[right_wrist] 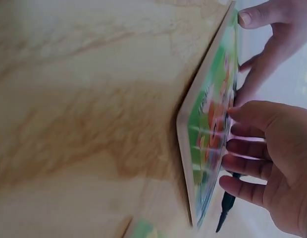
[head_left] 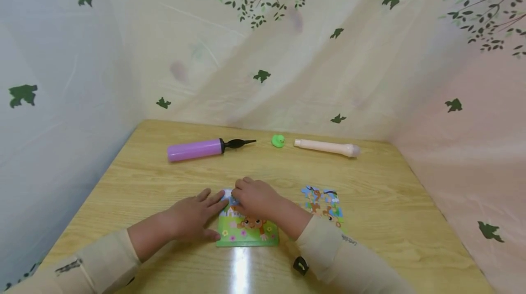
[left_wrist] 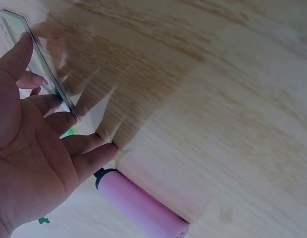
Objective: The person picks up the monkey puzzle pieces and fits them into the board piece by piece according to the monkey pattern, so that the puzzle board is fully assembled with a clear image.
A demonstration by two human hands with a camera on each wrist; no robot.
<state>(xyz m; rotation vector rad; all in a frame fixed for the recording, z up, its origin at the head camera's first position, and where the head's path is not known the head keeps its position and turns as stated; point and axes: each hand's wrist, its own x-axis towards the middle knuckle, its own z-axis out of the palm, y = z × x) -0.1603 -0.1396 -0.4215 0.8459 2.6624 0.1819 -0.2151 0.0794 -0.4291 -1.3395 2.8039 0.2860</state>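
Observation:
A wooden jigsaw puzzle (head_left: 247,235) with a cartoon monkey and flowers lies flat near the table's front, in a green-edged board. My left hand (head_left: 186,217) rests along its left side, thumb by the near corner and fingers spread toward the far corner. Over the upper part of the picture, my right hand (head_left: 258,199) touches the surface with bent fingers. In the right wrist view, the right thumb and fingertips (right_wrist: 228,183) meet the puzzle (right_wrist: 213,119) apart from each other, and no piece shows between them. Some of the picture is hidden beneath that hand.
Joined or closely laid puzzle pieces (head_left: 322,205) lie right of the board, partly behind the right forearm. Along the back stand out a purple hand pump (head_left: 195,149), a green toy duck (head_left: 278,141) and a pale pink microphone-shaped toy (head_left: 326,147). Hanging cloth surrounds the table.

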